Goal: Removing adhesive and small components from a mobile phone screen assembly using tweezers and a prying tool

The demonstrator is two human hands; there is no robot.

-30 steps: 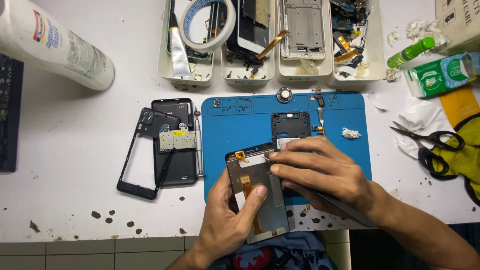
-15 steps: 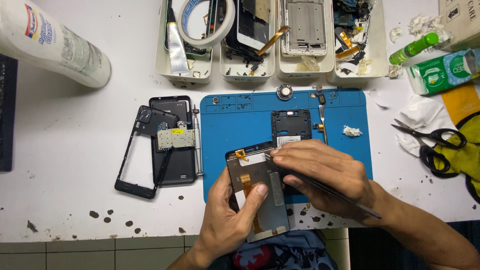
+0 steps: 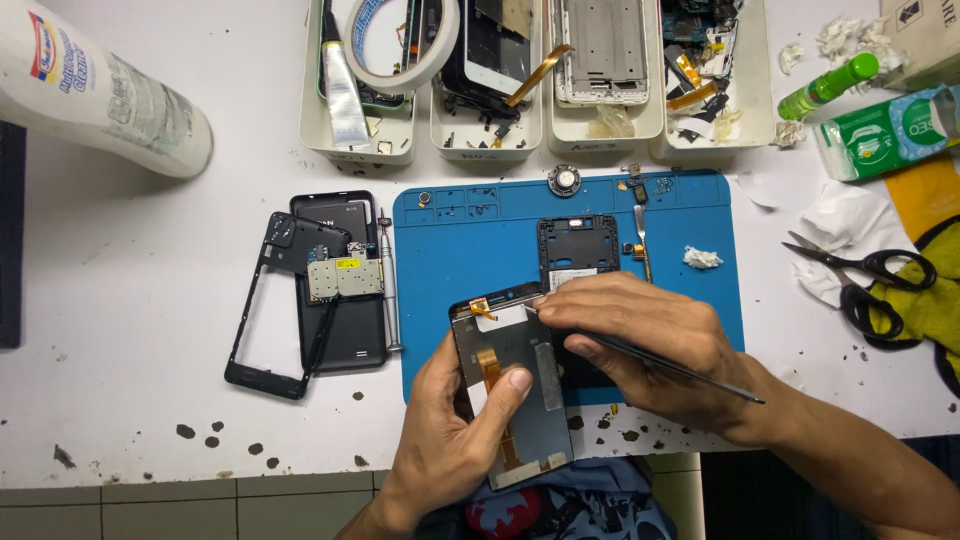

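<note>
Left hand [image 3: 455, 440] grips the phone display panel [image 3: 515, 385] back-side up over the blue mat's [image 3: 470, 240] near edge; right hand [image 3: 650, 345] clenches a thin metal tool [image 3: 680, 368], tip at the panel's upper edge. Phone already stripped: frame [image 3: 262, 310], circuit board [image 3: 343, 277], back cover [image 3: 345, 330] lie left. Panel still under work. Open tabletop left; parts bins [image 3: 485, 145] crowd the far side.

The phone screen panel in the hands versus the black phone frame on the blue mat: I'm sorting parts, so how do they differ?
The grey phone screen panel is lifted and tilted in the left hand; the black phone frame lies flat on the blue mat. The panel shows an orange flex ribbon; the frame shows none. The right hand hides the frame's lower part. Both are rectangular phone parts.
</note>
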